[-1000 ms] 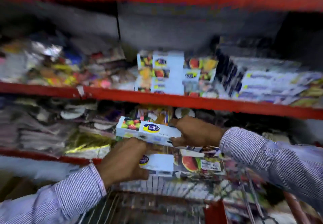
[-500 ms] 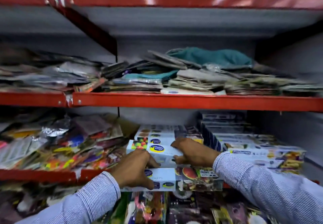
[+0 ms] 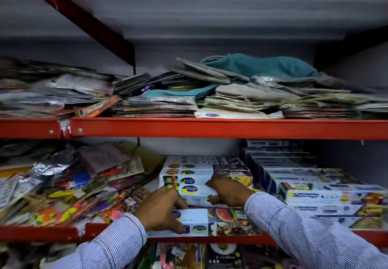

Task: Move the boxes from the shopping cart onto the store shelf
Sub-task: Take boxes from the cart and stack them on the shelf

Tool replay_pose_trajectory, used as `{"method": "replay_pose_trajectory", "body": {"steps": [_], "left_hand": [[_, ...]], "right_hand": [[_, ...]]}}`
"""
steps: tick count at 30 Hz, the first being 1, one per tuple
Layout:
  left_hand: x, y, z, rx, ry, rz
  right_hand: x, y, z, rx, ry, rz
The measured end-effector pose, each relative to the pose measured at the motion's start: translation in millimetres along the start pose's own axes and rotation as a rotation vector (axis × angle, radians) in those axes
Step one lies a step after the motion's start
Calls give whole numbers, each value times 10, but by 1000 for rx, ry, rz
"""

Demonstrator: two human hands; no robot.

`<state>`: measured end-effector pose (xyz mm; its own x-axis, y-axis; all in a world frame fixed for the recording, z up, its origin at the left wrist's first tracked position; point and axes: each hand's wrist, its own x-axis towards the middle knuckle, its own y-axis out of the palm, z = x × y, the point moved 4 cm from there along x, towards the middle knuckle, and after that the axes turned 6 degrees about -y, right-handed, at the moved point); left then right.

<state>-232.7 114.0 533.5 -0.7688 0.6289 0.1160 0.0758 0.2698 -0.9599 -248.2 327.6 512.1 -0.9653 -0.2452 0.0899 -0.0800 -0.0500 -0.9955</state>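
Left hand (image 3: 161, 210): fingers pinching the lower box (image 3: 212, 221).
Right hand (image 3: 227, 192): clamped on the upper box (image 3: 192, 193), just above.

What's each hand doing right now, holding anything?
Left hand: closed on the lower box at the shelf edge.
Right hand: closed on the upper box.

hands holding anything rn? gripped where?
Yes. The left hand holds the left end of the lower box on the shelf edge; the right hand grips the upper box at its right part.
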Motion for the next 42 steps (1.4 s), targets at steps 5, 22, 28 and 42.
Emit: {"method": "replay_pose_trajectory", "body": {"steps": [5, 22, 28, 42], "left_hand": [[78, 60, 46, -4, -6, 1], [478, 148, 14, 2, -50, -94], [566, 331, -2, 83, -14, -192], [508, 646, 66, 183, 47, -252]], "right_hand": [[75, 19, 19, -97, -38, -58], [-184, -312, -102, 174, -11, -145], [-464, -31, -132, 73, -16, 5], [-563, 254, -137, 89, 26, -243]]}}
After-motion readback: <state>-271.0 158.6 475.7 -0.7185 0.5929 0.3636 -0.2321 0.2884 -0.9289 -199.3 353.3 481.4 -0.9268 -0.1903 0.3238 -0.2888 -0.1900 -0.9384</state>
